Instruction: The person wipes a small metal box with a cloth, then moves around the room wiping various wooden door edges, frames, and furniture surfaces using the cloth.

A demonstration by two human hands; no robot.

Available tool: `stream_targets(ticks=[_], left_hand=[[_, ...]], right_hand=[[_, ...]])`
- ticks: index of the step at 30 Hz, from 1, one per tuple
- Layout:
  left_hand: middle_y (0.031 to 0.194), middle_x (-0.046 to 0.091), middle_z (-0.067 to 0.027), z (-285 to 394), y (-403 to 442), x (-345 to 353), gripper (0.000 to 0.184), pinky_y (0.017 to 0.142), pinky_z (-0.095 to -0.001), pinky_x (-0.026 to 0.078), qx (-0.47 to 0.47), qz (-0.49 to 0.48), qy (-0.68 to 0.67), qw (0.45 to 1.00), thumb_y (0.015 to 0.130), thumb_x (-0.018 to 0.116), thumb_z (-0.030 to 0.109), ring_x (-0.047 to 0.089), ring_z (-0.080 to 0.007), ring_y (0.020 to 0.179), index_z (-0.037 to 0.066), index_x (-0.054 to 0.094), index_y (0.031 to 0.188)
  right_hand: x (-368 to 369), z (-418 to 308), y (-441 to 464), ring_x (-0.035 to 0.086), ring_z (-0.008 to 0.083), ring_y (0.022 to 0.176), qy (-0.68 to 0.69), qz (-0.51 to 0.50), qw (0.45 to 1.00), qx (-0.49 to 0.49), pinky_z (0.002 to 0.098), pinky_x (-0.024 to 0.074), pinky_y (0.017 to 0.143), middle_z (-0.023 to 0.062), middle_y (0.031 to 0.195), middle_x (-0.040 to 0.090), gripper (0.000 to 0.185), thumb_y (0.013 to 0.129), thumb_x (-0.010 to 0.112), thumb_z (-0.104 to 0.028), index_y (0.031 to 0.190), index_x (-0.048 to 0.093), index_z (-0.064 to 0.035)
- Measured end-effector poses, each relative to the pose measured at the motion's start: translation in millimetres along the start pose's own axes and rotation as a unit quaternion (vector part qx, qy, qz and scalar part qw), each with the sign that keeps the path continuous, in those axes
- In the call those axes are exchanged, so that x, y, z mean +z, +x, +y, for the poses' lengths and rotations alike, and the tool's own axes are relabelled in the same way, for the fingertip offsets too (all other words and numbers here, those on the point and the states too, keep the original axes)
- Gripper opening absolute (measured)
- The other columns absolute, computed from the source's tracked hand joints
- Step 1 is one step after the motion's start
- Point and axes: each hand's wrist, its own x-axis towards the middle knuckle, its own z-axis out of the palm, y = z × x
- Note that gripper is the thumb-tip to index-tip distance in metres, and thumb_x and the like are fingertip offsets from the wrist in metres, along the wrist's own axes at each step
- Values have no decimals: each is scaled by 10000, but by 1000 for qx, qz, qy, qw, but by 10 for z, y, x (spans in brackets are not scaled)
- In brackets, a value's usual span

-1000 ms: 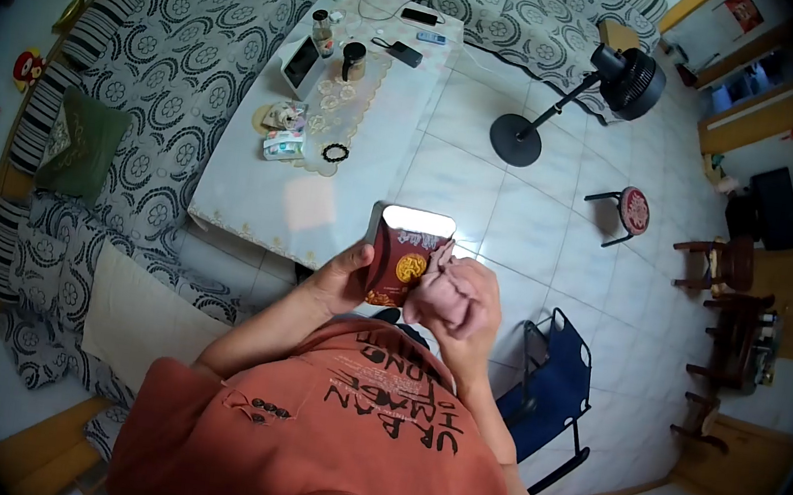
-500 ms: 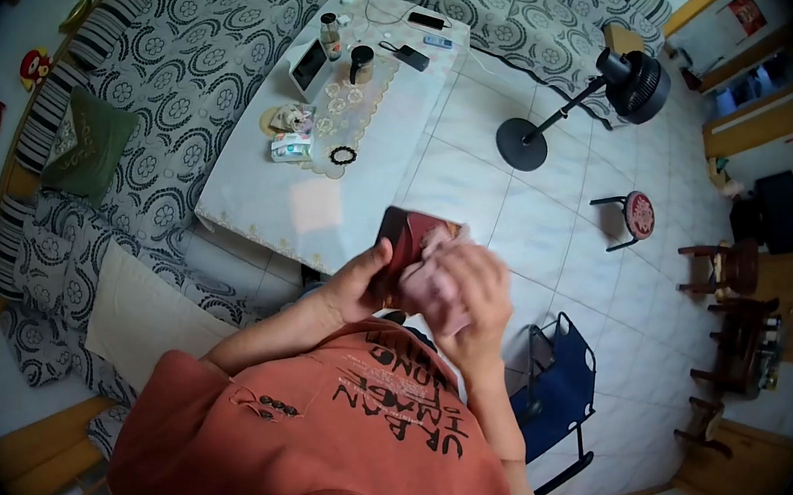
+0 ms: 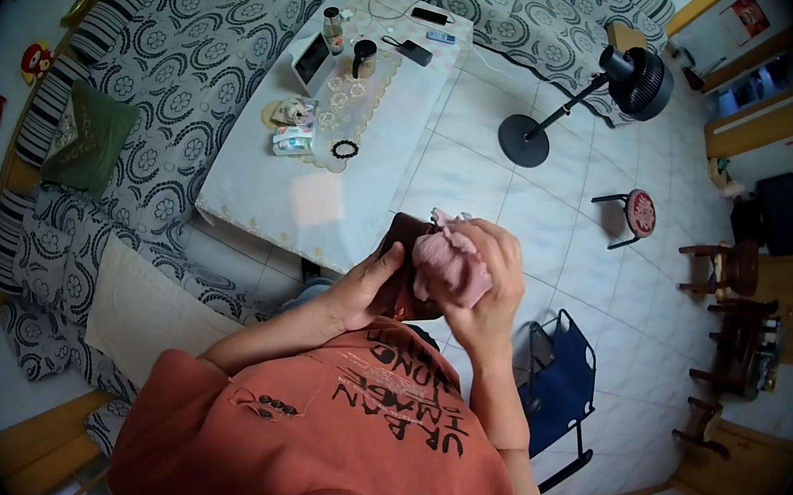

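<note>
My left hand [image 3: 368, 282] grips a dark red-brown flat object [image 3: 402, 235], perhaps a box or case, with the thumb along its near face. A crumpled pink cloth [image 3: 449, 264] is bunched in my right hand [image 3: 495, 294], whose fingers are wrapped round it. The cloth lies against the right side of the red-brown object and covers part of it. Both hands are close together in front of my chest, above the floor beside the table. The lower edge of the object shows a shiny orange-red patch.
A long table [image 3: 255, 193] with a cloth carries a mug [image 3: 364, 60], a bottle [image 3: 332, 30], a tablet-like screen [image 3: 311, 61], phones and a black bracelet [image 3: 344, 149]. Patterned sofas line two sides. To the right stand a fan [image 3: 525, 141], a stool [image 3: 640, 214] and a blue folding chair [image 3: 558, 381].
My right hand, blurred before, has shifted slightly right with the pink cloth, which is now more bunched. The red-brown object has tilted, and its face looks darker.
</note>
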Motion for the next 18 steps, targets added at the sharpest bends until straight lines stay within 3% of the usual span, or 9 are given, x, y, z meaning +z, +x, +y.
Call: stream_targets(ticks=[5, 9, 11, 17, 18], left_hand=[[1411, 526, -102, 57, -2, -18, 702, 1058, -367, 472, 47, 43, 30, 998, 1013, 477, 592, 536, -214, 1292, 83, 384, 1487], [1401, 506, -88, -121, -34, -98, 671, 1033, -339, 475, 60, 43, 114, 991, 1023, 458, 587, 533, -175, 1260, 139, 333, 1506], [1418, 515, -94, -84, -49, 10, 753, 1111, -384, 436, 42, 37, 103, 993, 997, 434, 636, 504, -211, 1323, 81, 373, 1501], [1432, 528, -109, 156, 44, 95, 811, 1121, -417, 417, 85, 48, 84, 992, 994, 369, 690, 527, -226, 1312, 48, 393, 1489], [1349, 567, -96, 173, 52, 78, 747, 1049, -359, 478, 78, 50, 54, 994, 1003, 375, 671, 576, -193, 1235, 95, 391, 1478]], right_hand=[[85, -125, -267, 591, 344, 1100, 5, -33, 999, 17, 434, 515, 900, 90, 1173, 617, 553, 572, 843, -170, 1100, 687, -123], [100, 39, -177, 600, 334, 1072, 39, 35, 998, 43, 425, 498, 911, 106, 1128, 640, 518, 585, 814, -128, 1083, 674, -91], [78, -2, -102, 606, 330, 1065, 47, 40, 996, 64, 420, 496, 906, 110, 1111, 650, 523, 582, 813, -117, 1084, 672, -77], [98, -175, -235, 613, 323, 1077, 22, 10, 999, 30, 409, 528, 880, 115, 1128, 637, 591, 550, 827, -104, 1120, 673, -94], [120, -199, -273, 619, 326, 1069, 19, 10, 999, 38, 405, 532, 866, 125, 1105, 638, 581, 548, 827, -101, 1106, 666, -85]])
